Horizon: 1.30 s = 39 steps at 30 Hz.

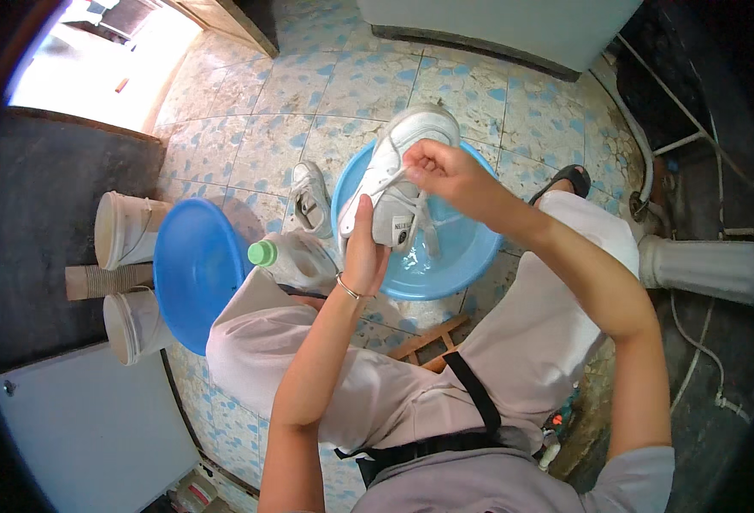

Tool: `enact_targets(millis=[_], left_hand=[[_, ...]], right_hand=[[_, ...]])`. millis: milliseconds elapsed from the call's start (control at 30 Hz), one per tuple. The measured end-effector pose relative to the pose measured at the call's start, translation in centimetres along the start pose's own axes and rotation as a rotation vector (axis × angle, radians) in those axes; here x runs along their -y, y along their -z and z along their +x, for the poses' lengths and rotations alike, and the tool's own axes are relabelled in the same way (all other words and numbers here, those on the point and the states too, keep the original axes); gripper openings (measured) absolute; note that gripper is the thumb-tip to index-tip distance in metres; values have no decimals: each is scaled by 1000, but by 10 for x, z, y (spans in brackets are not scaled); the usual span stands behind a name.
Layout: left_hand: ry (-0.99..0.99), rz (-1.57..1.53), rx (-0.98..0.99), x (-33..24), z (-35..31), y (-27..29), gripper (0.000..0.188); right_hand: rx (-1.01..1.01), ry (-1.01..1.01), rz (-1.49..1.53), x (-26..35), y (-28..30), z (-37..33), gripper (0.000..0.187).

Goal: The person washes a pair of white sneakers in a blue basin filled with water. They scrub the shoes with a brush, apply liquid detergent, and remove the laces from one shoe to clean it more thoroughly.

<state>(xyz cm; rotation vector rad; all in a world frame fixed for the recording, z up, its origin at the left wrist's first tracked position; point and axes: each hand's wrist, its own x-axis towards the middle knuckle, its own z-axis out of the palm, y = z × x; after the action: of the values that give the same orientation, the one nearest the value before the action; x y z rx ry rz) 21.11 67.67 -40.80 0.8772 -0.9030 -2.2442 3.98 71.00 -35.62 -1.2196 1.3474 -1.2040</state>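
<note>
A white lace-up sneaker [418,128] is held over a light blue basin [471,256] with water in it. My left hand [363,250] grips the shoe from below near its tongue, the thumb along its side. With fingers pinched together, my right hand [445,173] holds the white shoelace [385,181] at the upper part of the lacing. A second white sneaker [310,198] stands on the floor just left of the basin. Close to my left knee is a clear plastic bottle [302,261] with a green cap.
A darker blue basin [191,274] leans on its side at left, beside two white buckets [129,229]. Wet, patterned tiles [291,90] cover the floor. A white pedestal [702,269] and hoses stand at right.
</note>
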Motion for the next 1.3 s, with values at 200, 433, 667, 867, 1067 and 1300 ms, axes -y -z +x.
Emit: enact_targets(millis=[200,433,667,867,1067,1300], left_hand=[[23,34,-18,2,0,-2,50],[168,225,-42,11,-4,-3,52],[68,63,-72,17,-5,-4,43],[20,-120,32,0,-2,-10,51],[45,31,5,6,-2,-4,47],[221,244,0,14,-4,-2,42]], right_hand=[[79,39,-510,9,10,-3,27],[-15,669,-1079,-20,-8,-7,29],[113,308,-483,-7,-4,0,21],[194,-10,108,25,46,-3,37],[-81,367,-906,2,18,-11,42],[30,725,-1217,-12,1,-14,20]])
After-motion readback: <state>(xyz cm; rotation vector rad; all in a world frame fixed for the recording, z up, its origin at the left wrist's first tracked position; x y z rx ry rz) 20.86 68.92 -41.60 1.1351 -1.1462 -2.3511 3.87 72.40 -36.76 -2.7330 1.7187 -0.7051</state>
